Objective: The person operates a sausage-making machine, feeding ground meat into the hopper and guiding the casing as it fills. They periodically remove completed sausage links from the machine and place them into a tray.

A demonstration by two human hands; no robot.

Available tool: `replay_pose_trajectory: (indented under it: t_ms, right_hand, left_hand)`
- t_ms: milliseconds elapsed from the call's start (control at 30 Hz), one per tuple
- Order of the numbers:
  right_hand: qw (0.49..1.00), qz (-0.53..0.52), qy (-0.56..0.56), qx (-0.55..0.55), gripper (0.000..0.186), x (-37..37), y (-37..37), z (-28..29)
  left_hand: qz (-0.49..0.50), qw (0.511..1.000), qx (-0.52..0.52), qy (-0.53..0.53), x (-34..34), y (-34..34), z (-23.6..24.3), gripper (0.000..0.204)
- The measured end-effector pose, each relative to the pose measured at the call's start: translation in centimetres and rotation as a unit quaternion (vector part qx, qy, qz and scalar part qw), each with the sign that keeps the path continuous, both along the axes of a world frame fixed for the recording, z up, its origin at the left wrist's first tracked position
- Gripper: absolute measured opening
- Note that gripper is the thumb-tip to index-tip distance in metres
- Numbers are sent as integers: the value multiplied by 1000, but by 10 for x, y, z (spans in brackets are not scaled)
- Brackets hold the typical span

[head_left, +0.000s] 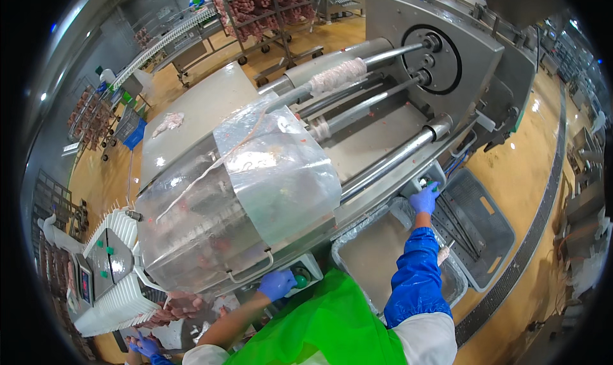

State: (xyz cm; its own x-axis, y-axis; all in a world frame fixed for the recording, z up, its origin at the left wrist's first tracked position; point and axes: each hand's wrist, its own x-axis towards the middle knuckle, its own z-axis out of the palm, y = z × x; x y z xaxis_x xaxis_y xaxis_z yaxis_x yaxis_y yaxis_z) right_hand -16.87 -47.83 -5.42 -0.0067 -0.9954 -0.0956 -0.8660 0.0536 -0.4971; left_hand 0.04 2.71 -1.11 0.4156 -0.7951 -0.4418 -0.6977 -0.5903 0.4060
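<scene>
My left hand (pixel 277 285), in a blue glove, reaches a round green button (pixel 300 281) on a small metal control box below the machine's cover handle (pixel 254 270). Its fingers are stretched toward the button and hold nothing that I can see. Further right, my right hand (pixel 423 199), also blue-gloved, rests on a second control box (pixel 433 173), with a bit of green showing at its fingertips. Between the two boxes runs the front of a large steel machine (pixel 383 192). White gathered casing (pixel 338 76) sits on its upper tube, beside a clear cover (pixel 191 218) partly overlaid by a plastic sheet (pixel 274 167).
A plastic-lined tub (pixel 370 263) of cloudy liquid and a grey crate (pixel 488 237) with rods stand at my right. At lower left, another person's gloved hand (pixel 145 344) is near sausages (pixel 175 307) and a white-slatted conveyor (pixel 118 311). Racks of sausages (pixel 262 7) stand behind.
</scene>
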Motion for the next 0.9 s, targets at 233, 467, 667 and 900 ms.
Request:
replay_pose_trajectory:
  t_ms: [233,467,667,900]
  right_hand:
    - [998,-16,50,-30,89,15,-4,-6]
    - [997,-11,73,-22,85,16,-3,-3]
    - [994,4,99,-39,81,16,-4,-12]
    - [994,4,98,-57,85,16,-2,-12]
  left_hand:
    - [10,999,31,30,6,-8,8,25]
    - [3,1000,16,26,5,-9,10,28]
    - [1,999,35,25,6,-9,9,28]
    - [2,999,20,25,6,-6,7,28]
